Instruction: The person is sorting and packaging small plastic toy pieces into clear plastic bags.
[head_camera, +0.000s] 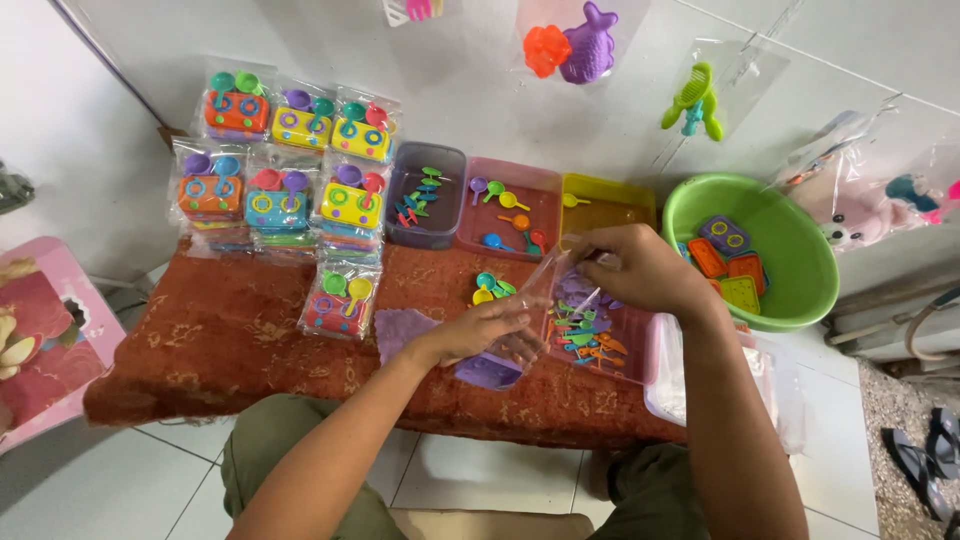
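Holding a clear plastic bag (545, 290) open over my pink tray (640, 345) on the desk (230, 330): left hand (480, 330) fingers grip its lower edge, right hand (635, 265) fingers pinch its top rim.

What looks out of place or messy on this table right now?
Little stands out. One packed toy set lies apart from the stacked packs, tilted on the red cloth. A few loose toy spoons lie outside the trays, near the left hand.
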